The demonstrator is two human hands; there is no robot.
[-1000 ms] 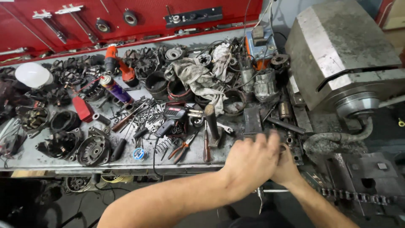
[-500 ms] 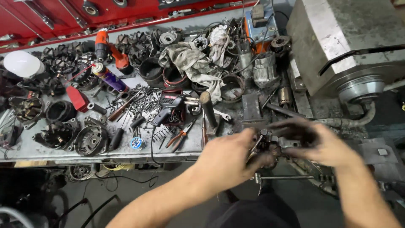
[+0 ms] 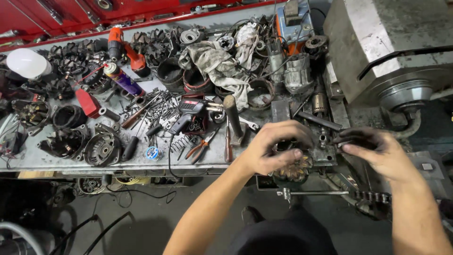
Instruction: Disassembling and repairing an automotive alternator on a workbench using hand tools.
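Grease-dark workbench (image 3: 56,160) runs across under a red tool cabinet, with a lathe (image 3: 382,52) at its right end. My left hand (image 3: 276,146) is curled shut around a round alternator part with copper windings (image 3: 295,169), fingers over its top, thumb pressing the side, holding it just off the bench's front edge near the right corner. My right hand (image 3: 373,148) is pinched closed on a dark piece (image 3: 347,140) beside it; I cannot tell exactly what that piece is. I judge I am in the middle of fitting or pulling this piece at the wound part, so the next move calls for steadying the windings and lining the two up squarely.

Outward along the front edge lie red-handled pliers (image 3: 200,145), a wooden-handled hammer (image 3: 234,118) and a black soldering gun (image 3: 188,113). Farther back sit a dirty rag (image 3: 212,61), a spray can (image 3: 123,80), and an orange drill (image 3: 123,47); a white bulb (image 3: 26,63) rests at the left end.
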